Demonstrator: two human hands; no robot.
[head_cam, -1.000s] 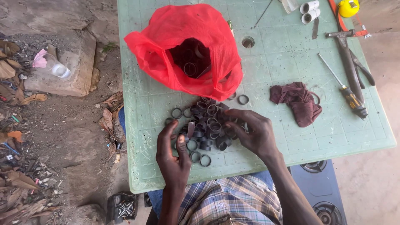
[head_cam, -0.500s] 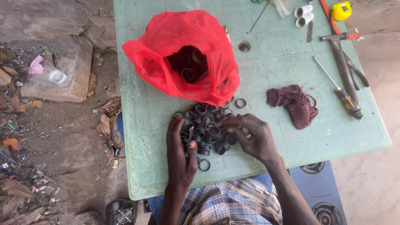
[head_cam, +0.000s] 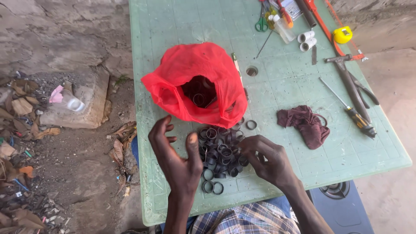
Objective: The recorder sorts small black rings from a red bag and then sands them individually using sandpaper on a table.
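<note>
Head view only. Landmark: pile of black rings [head_cam: 220, 151] on the green table [head_cam: 182, 26], near its front edge.

Left hand [head_cam: 175, 158] sits just left of the pile, raised, fingers spread and curled, palm facing the pile. Wide open, grips nothing; thumb tip is at the pile's left edge, contact unclear.

Right hand [head_cam: 268, 159] rests on the right side of the pile, fingers bent down onto the rings. Partly closed; whether it pinches a ring I cannot tell, fingertips are hidden among the rings.

Two loose rings [head_cam: 212, 187] lie just in front of the pile, near the table edge. One single ring [head_cam: 251, 125] lies behind-right of the pile.

Red plastic bag [head_cam: 195, 84] sits directly behind the pile, mouth open toward the person, more black rings visible inside.

Right of the pile: dark maroon rag [head_cam: 305, 125], crumpled. Further right: screwdriver [head_cam: 349, 108] and hammer [head_cam: 346, 78]. Far behind-right: yellow tape measure [head_cam: 342, 34], two white tube pieces [head_cam: 307, 41], green-handled scissors [head_cam: 261, 21].

Small round hole [head_cam: 251, 70] in the table is behind the pile, right of the bag.

Left of the table: dirt ground with stone slab [head_cam: 82, 104], clear plastic cup [head_cam: 69, 102] on it.
</note>
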